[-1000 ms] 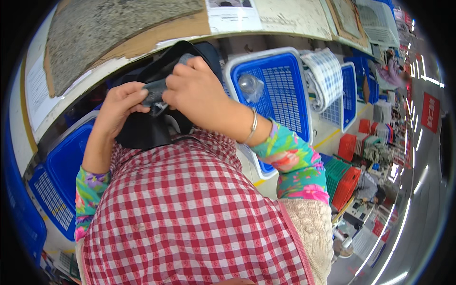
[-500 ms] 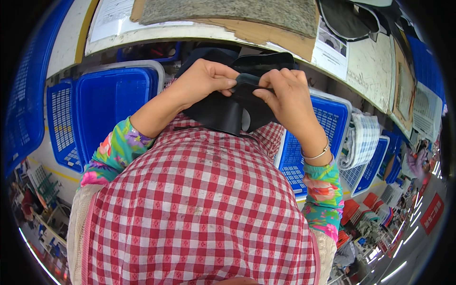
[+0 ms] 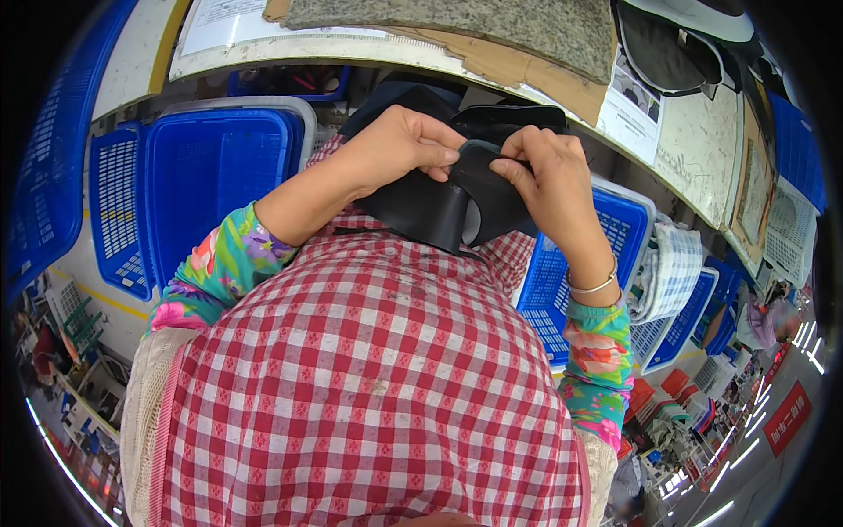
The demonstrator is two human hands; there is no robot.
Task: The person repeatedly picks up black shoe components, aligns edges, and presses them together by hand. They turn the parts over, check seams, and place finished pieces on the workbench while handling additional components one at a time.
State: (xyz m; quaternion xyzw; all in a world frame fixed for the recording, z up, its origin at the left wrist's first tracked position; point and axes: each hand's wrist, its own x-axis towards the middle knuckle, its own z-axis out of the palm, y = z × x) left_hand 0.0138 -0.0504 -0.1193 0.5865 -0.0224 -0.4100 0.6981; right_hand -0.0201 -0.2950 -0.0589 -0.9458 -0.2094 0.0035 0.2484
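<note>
Over my lap I hold a black, smooth, leather-like piece (image 3: 417,209) with curved edges and a rounded cut-out. My left hand (image 3: 392,155) pinches its upper edge between thumb and fingertips. Close by on the right, my right hand (image 3: 551,180) grips the same edge, thumb in front and fingers curled behind. Between the two hands the edge bends up into a small rounded fold. More black pieces (image 3: 518,116) lie just beyond my hands, partly hidden by them.
A worktable (image 3: 694,167) runs across the far side, bearing a stone slab (image 3: 457,31) on cardboard (image 3: 500,75) and a black piece with a pale rim (image 3: 672,53). Blue baskets (image 3: 215,176) stand at left, another blue basket (image 3: 549,303) at right beside checked cloth (image 3: 672,272).
The view has shifted slightly, so everything sits a little further right. My right fingers have moved a little along the edge, and more of the fold's black face shows.
</note>
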